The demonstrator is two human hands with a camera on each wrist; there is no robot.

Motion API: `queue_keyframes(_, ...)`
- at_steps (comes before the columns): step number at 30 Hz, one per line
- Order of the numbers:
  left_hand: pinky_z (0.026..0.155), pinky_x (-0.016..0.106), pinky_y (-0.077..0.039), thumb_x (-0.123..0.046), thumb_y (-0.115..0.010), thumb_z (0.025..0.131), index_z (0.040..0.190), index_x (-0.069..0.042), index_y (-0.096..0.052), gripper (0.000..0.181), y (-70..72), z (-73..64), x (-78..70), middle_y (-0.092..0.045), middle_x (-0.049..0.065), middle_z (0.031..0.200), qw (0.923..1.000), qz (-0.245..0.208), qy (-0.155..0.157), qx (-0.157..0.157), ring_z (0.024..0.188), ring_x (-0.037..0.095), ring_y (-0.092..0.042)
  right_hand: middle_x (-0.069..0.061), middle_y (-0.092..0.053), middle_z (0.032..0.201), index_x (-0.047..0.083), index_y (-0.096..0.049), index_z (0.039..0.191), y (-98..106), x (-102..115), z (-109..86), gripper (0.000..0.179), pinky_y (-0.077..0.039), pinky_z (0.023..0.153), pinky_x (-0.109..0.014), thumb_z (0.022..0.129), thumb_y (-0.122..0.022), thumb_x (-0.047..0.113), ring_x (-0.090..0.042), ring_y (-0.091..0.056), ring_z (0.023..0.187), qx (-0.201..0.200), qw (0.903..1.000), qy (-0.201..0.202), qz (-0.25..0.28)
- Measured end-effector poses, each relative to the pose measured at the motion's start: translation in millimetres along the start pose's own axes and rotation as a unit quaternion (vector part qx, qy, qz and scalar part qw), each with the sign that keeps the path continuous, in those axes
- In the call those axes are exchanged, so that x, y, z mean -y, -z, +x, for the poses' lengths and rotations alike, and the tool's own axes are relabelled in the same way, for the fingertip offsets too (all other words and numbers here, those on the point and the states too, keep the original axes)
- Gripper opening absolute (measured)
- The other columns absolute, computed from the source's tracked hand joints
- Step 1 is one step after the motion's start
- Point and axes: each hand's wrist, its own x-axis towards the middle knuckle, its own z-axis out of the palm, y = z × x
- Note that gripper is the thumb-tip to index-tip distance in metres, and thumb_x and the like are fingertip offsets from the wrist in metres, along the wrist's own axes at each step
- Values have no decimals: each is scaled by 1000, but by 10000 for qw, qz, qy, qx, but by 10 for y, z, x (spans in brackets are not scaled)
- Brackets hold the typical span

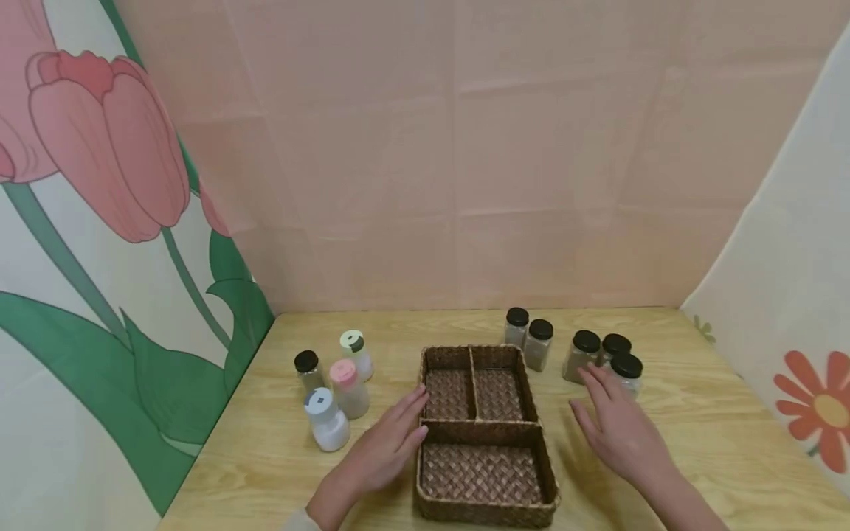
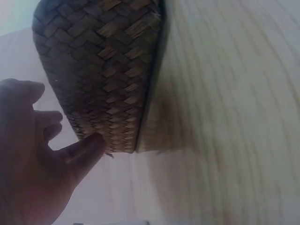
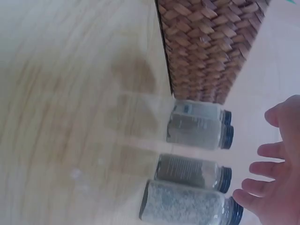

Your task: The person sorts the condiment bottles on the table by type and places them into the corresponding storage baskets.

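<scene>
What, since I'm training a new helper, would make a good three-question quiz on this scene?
1. How many compartments does the basket have?
2. True or false: in the head view, every jar left of the basket has a black lid.
3. Where is the left hand?
A. Round a jar
B. At the basket's left side
C. At the basket's right side

Key:
1. Three.
2. False; the pink-lidded jar stands there too.
3. B.
</scene>
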Motion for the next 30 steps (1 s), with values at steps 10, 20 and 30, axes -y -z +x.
queue_keyframes(10, 120, 52, -30, -48, -27, 110, 164, -26, -13, 60, -75, 0, 58, -10, -1, 171, 9988, -315, 124, 346, 153, 24, -22, -30, -50, 138, -8, -53, 137, 158, -178, 18, 51, -42, 95, -69, 96, -69, 17, -52, -43, 126, -670, 9977, 10, -73)
queue_keyframes(20, 117, 50, -36, -44, -27, 111, 165, -22, -10, 60, -98, -1, 32, -4, -4, 171, 9990, -165, 134, 400, 150, 28, -31, -38, -48, 135, -12, -48, 138, 264, -492, 49, 57, -38, 93, -75, 98, -66, 25, -60, -41, 121, -780, 9943, -715, 119)
queue_keyframes(30, 116, 50, -37, -46, -24, 111, 165, -19, -9, 62, -121, -19, 28, -4, 0, 171, 9992, -143, 97, 362, 148, 30, -35, -50, -39, 134, -20, -30, 146, 242, -709, 143, 88, -36, 92, -79, 99, -61, 48, -66, -39, 117, -39, 9898, -1416, 164)
